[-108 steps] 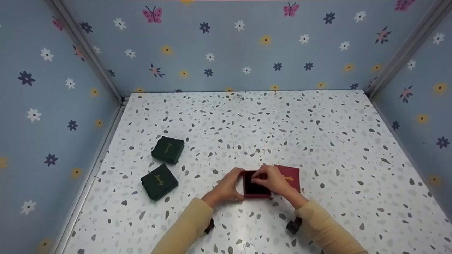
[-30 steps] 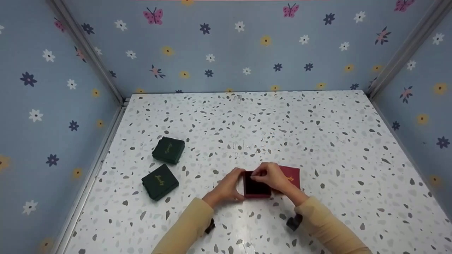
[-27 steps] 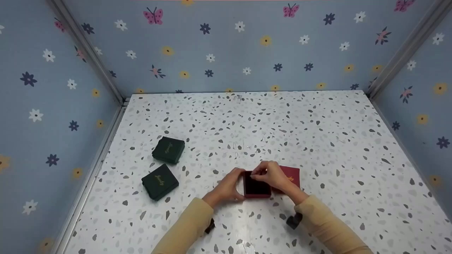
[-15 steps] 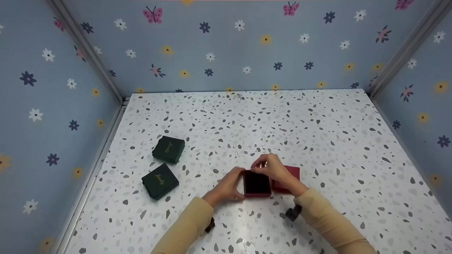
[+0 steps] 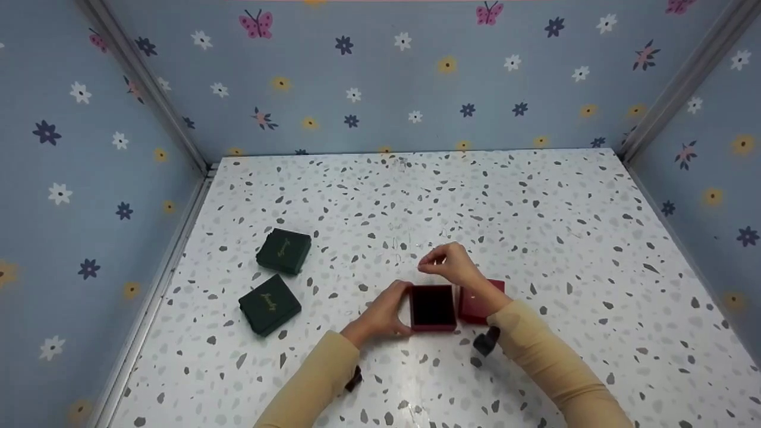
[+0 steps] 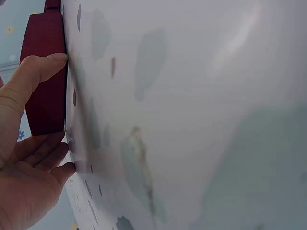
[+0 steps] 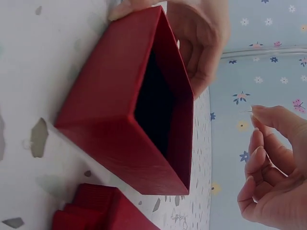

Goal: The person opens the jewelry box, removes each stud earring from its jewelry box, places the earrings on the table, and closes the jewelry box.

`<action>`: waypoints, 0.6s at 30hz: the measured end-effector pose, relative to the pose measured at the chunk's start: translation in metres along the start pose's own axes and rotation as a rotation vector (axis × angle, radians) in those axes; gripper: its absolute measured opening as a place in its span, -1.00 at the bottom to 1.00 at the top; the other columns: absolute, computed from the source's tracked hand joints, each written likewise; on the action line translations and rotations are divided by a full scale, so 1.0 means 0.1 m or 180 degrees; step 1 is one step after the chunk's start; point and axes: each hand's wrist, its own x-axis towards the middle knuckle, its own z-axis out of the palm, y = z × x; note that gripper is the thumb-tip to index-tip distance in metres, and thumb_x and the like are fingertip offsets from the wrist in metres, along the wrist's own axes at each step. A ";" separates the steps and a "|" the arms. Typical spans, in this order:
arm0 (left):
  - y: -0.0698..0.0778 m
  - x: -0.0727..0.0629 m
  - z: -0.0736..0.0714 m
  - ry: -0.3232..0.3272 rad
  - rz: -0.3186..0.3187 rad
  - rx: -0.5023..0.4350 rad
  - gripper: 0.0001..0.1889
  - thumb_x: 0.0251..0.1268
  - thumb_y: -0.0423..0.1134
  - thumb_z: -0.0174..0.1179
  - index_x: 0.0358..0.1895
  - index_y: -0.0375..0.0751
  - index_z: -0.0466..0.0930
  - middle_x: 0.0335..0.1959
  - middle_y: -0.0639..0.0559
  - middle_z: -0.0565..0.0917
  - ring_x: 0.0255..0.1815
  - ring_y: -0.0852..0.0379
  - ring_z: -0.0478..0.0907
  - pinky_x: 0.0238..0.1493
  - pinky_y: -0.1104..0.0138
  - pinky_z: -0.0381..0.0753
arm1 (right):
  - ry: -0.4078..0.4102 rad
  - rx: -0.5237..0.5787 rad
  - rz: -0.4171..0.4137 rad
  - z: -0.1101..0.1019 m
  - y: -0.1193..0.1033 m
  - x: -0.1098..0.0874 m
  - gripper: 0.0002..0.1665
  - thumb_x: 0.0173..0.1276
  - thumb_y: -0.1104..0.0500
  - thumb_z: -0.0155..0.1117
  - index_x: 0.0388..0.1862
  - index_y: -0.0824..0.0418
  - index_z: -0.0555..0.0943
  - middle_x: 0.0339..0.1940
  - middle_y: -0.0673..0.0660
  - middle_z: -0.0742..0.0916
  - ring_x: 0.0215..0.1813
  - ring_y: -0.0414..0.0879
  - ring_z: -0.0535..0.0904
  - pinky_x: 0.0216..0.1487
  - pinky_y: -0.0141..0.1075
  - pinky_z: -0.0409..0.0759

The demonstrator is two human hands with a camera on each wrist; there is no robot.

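A red jewellery box base (image 5: 433, 327) stands uncovered on the table, its inside lined in black. My left hand (image 5: 383, 312) holds it by the left side, thumb at the near corner and fingers at the far one. In the left wrist view the thumb lies along the red wall (image 6: 43, 103). My right hand (image 5: 455, 264) is raised just beyond the box's far edge. Between its thumb and forefinger it pinches a thin, pin-like wire (image 7: 245, 111), seen in the right wrist view. The red lid (image 5: 472, 309) lies right of the base, partly under my right forearm.
Two green boxes (image 5: 284, 251) with gold lettering lie at the left. Several tiny thin wire-like pieces (image 5: 397, 244) are scattered on the speckled table (image 5: 535, 226) beyond my hands. Flower-patterned walls (image 5: 380, 77) close off the back and sides.
My right hand has lifted out of the box and moved away from me past its far edge, uncovering the black lining. My left hand has stayed on the box.
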 end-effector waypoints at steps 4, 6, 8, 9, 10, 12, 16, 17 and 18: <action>-0.01 0.01 0.01 -0.0007 0.0016 0.0046 -0.08 -0.52 -0.30 0.48 0.12 -0.38 0.22 -0.01 -0.06 0.37 0.04 0.10 0.33 0.18 0.37 0.21 | 0.0027 0.0003 0.0195 -0.01 0.01 0.10 -0.89 0.01 0.24 0.35 -0.50 0.28 0.69 -0.57 0.07 0.69 -0.65 -0.27 0.36 -0.66 -0.47 0.30; -0.01 0.00 0.01 -0.0007 0.0003 0.0054 -0.08 -0.53 -0.30 0.48 0.13 -0.38 0.22 -0.01 -0.07 0.37 0.05 0.09 0.33 0.18 0.37 0.21 | 0.0043 0.0004 0.0288 0.00 0.02 0.14 -0.90 0.01 0.24 0.35 -0.50 0.28 0.69 -0.58 0.07 0.68 -0.68 -0.27 0.37 -0.68 -0.46 0.32; -0.01 0.00 0.00 0.0000 -0.0010 0.0056 -0.08 -0.53 -0.31 0.48 0.13 -0.38 0.22 -0.01 -0.07 0.37 0.05 0.09 0.33 0.18 0.36 0.21 | 0.0061 -0.0008 0.0368 0.01 0.04 0.18 -0.91 0.01 0.24 0.35 -0.51 0.27 0.69 -0.57 0.07 0.68 -0.66 -0.27 0.40 -0.65 -0.46 0.35; 0.00 0.00 0.00 0.0005 -0.0010 0.0052 -0.08 -0.53 -0.31 0.48 0.13 -0.38 0.22 -0.01 -0.07 0.37 0.05 0.08 0.33 0.18 0.36 0.21 | 0.0069 -0.0036 0.0389 0.01 0.05 0.19 -0.91 0.01 0.24 0.35 -0.51 0.27 0.69 -0.56 0.07 0.69 -0.63 -0.27 0.42 -0.62 -0.46 0.37; 0.00 0.00 0.00 0.0012 -0.0002 0.0052 -0.08 -0.53 -0.31 0.49 0.13 -0.37 0.23 -0.01 -0.07 0.37 0.04 0.09 0.33 0.18 0.36 0.21 | 0.0078 -0.0059 0.0413 0.01 0.05 0.21 -0.91 0.00 0.24 0.35 -0.51 0.27 0.69 -0.55 0.07 0.69 -0.62 -0.27 0.43 -0.61 -0.46 0.38; 0.00 0.00 0.00 0.0026 0.0016 0.0051 -0.09 -0.53 -0.31 0.49 0.12 -0.36 0.23 -0.02 -0.06 0.37 0.03 0.09 0.33 0.17 0.36 0.23 | 0.0091 -0.0094 0.0445 0.02 0.07 0.23 -0.91 0.00 0.24 0.35 -0.51 0.27 0.69 -0.54 0.08 0.69 -0.60 -0.27 0.46 -0.58 -0.46 0.40; 0.00 0.00 0.01 0.0021 -0.0008 0.0004 -0.09 -0.54 -0.32 0.49 0.11 -0.33 0.24 -0.04 -0.03 0.38 0.01 0.09 0.35 0.15 0.36 0.25 | 0.0071 -0.0123 0.0477 0.02 0.11 0.27 -0.89 0.02 0.24 0.34 -0.49 0.29 0.70 -0.55 0.11 0.70 -0.54 -0.23 0.52 -0.53 -0.47 0.41; 0.00 0.00 0.01 0.0012 -0.0024 -0.0007 -0.09 -0.54 -0.32 0.50 0.11 -0.32 0.24 -0.04 -0.03 0.38 0.01 0.09 0.35 0.15 0.37 0.25 | 0.0057 -0.0105 0.0506 0.02 0.12 0.28 -0.89 0.02 0.24 0.33 -0.49 0.30 0.69 -0.56 0.11 0.70 -0.53 -0.17 0.55 -0.53 -0.47 0.41; 0.00 0.00 0.01 0.0003 -0.0040 -0.0019 -0.09 -0.54 -0.32 0.50 0.11 -0.32 0.24 -0.04 -0.02 0.38 0.01 0.09 0.35 0.15 0.37 0.25 | 0.0044 -0.0080 0.0553 0.02 0.13 0.30 -0.89 0.03 0.24 0.33 -0.48 0.30 0.69 -0.57 0.11 0.70 -0.51 -0.11 0.57 -0.54 -0.46 0.41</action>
